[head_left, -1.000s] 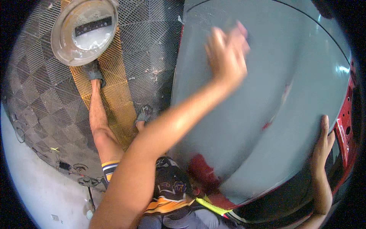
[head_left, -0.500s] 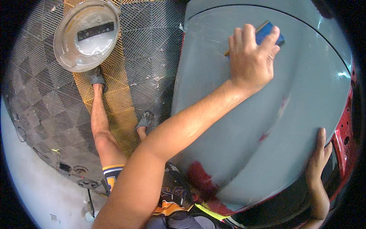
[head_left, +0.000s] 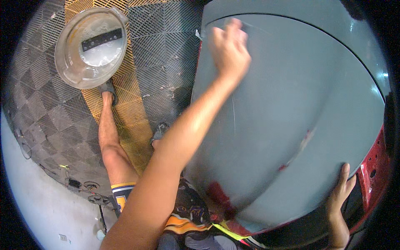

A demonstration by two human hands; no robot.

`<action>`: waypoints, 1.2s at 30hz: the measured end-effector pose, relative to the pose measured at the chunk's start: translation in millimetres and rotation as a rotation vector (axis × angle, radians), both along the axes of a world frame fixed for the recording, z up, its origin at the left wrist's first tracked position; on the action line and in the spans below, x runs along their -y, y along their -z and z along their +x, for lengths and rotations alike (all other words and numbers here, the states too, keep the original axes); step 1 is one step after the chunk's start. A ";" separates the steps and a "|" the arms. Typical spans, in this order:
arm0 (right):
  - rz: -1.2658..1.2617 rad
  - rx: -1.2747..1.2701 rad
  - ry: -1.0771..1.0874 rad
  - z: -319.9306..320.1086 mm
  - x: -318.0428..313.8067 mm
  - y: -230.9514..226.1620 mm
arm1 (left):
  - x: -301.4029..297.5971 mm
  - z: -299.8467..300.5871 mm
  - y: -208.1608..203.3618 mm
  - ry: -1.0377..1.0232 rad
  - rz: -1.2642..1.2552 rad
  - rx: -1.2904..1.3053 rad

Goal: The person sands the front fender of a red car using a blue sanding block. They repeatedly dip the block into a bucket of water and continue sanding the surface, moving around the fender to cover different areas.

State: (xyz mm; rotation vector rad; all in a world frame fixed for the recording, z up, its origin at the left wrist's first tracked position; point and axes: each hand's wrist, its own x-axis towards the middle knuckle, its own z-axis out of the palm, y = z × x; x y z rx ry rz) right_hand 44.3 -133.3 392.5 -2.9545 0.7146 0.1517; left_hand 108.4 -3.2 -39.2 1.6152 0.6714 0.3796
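Note:
A large curved car panel (head_left: 271, 104), coated in dull grey with red showing through in patches, fills the right half. At its upper left, near the dark seam, my left hand (head_left: 230, 52) is bent over the surface, fingers closed and smeared by motion. The blue sanding block in its grasp is almost wholly hidden now; the earlier frame shows it plainly. Lower right, my right hand (head_left: 342, 192) grips the panel's edge, thumb on the grey face, other fingers partly hidden beyond the edge. A thin pale line runs down the panel below my left hand.
A translucent plastic tub (head_left: 64, 66) with cloudy, foamy liquid and a black perforated bar (head_left: 102, 39) stands at upper left. My legs and feet are on grey and yellow grid floor tiles (head_left: 121, 104). Red bodywork (head_left: 373, 162) shows past the panel's right edge. Cables lie by the wall.
My left hand has swept left across the panel with the sanding block, toward its upper left corner. My right hand stays at the edge, lower in the picture as the view shifts slightly.

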 end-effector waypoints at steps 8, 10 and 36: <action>0.019 -0.033 0.014 -7.8 9.0 3.8 | -1.2 -21.1 -45.9 0.143 -0.003 0.185; 0.013 -0.020 -0.020 -2.8 -1.4 1.3 | -5.5 -14.1 -20.4 0.094 0.023 0.141; 0.058 -0.124 -0.140 12.0 -21.9 14.8 | -36.8 45.7 -65.4 0.043 -0.024 -0.310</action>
